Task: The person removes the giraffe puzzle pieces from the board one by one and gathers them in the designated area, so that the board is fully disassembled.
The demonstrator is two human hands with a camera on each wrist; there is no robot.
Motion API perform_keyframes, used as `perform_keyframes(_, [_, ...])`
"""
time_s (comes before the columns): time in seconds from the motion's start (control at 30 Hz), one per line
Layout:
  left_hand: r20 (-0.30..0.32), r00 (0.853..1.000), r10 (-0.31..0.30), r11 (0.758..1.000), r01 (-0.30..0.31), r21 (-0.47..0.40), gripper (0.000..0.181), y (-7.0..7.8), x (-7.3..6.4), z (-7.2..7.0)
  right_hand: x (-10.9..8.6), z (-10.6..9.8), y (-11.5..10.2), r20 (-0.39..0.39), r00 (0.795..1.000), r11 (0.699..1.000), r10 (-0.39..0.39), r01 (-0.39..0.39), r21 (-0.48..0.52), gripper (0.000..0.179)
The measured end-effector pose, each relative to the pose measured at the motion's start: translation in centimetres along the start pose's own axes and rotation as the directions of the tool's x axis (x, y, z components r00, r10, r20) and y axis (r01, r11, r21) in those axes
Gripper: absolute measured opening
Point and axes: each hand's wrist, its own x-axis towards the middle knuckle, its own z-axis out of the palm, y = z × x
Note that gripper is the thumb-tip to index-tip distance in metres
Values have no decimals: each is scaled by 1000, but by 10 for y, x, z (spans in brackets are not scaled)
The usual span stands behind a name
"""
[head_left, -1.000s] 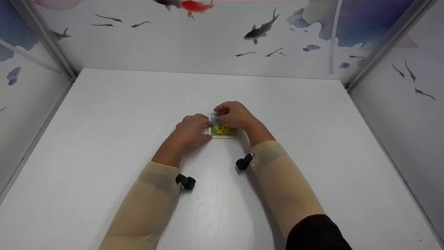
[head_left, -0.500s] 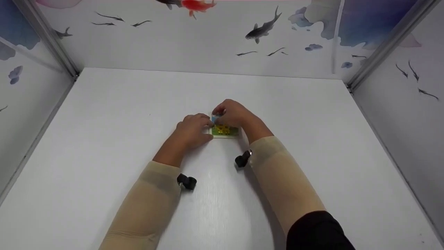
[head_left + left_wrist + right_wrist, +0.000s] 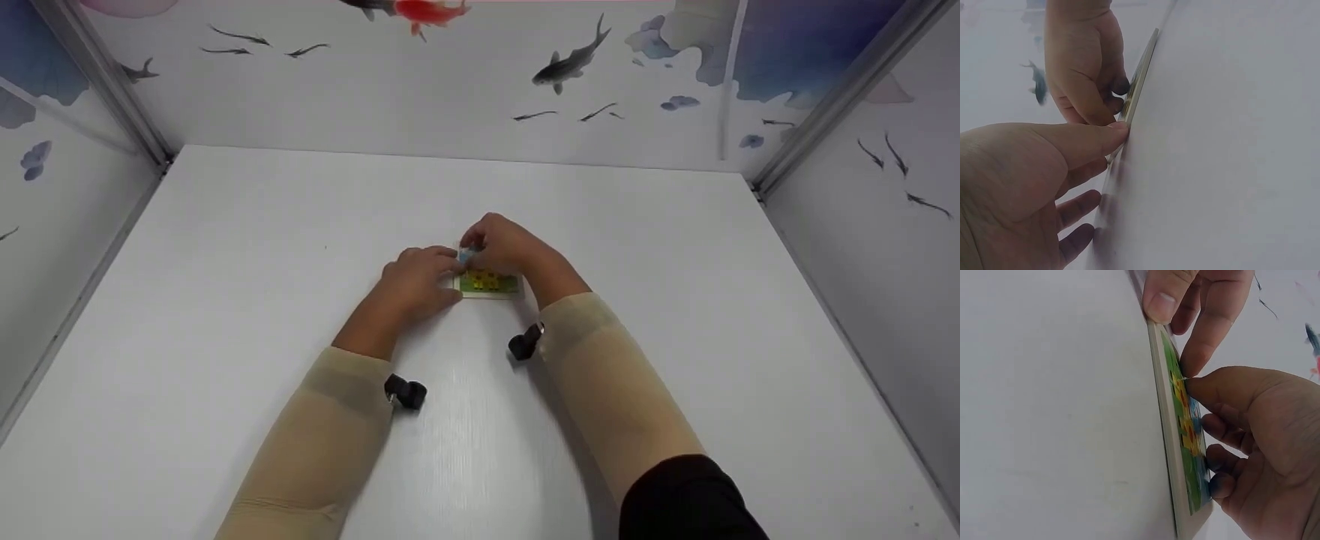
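A small flat board with a pale wooden rim lies on the table, bearing a green, yellow and blue picture. My left hand holds its left side, thumb at the near corner in the left wrist view and forefinger reaching to the picture. Bent over the upper part, my right hand has curled fingers on the picture; a thin pale edge of a picture piece stands up at the thumb tip. The right hand hides much of the blue part. Left forefinger and right thumb meet at that edge.
The white table spreads around the board on all sides. White panels with painted fish stand behind and at both sides, joined by metal corner posts. A small black camera sits on each sleeved wrist.
Both hands stay at the board. The right hand has shifted slightly up and to the left, its fingers moving over the blue part. The left hand barely moves.
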Motion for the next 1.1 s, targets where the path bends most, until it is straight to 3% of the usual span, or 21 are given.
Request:
perform_keyframes(0.27, [-1, 1000, -3, 1000, 3, 4, 51, 1, 0, -3, 0, 0, 1, -30, 999, 996, 32, -29, 88, 33])
perform_keyframes(0.53, [8, 1000, -29, 1000, 29, -5, 49, 1, 2, 0, -4, -8, 8, -132, 990, 981, 39, -12, 195, 24])
perform_keyframes(0.73, [-6, 1000, -19, 1000, 19, 10, 50, 1, 0, 0, -14, -19, 21, -181, 981, 947, 63, -2, 320, 16])
perform_keyframes(0.97, [-10, 1000, -29, 1000, 29, 0, 50, 2, 0, 1, -25, -29, 44, -238, 968, 902, 79, 32, 431, 28])
perform_keyframes(1.1, [-6, 999, -37, 999, 37, 3, 51, 3, -1, 1, -31, -36, 57, -267, 957, 895, 115, 16, 446, 30])
